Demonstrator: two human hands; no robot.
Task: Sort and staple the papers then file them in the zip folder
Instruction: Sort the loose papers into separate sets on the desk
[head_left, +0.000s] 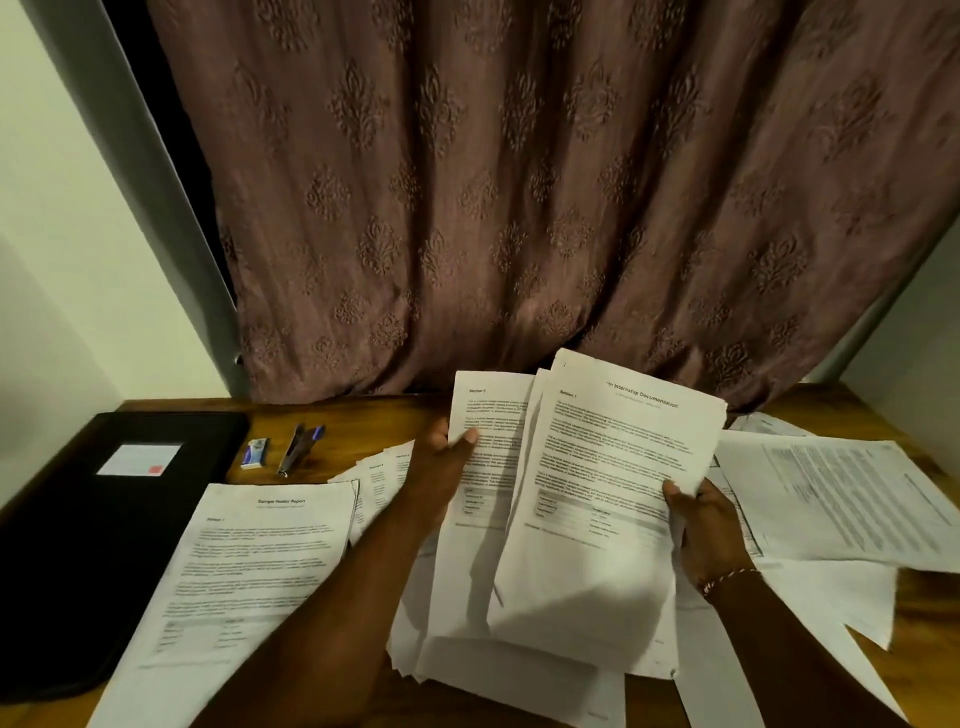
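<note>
A printed sheet headed "Section 3" (488, 405) is held up by the left hand (441, 462), with the thumb pressed on its front face and the fingers hidden behind it. A second sheet, titled "Internship Documentation" (613, 467), is pinched at its right edge by the right hand (701, 519), and it overlaps the first sheet. The edge of a further page can be seen between the two.

Under both hands, loose papers (519, 665) are spread over the wooden counter (337, 415), and more printed pages (831, 493) lie fanned out to the right of the right hand. To the left of the left forearm a stapled-looking report stack (249, 571) is laid flat. Its left edge rests over the black zip folder (104, 519), which lies closed at the far left. Beyond the left hand, a stapler (298, 447) and a small staple box (254, 452) sit side by side on the counter. A beaded bracelet (727, 579) is worn on the right wrist. A patterned curtain (519, 182) hangs behind.
</note>
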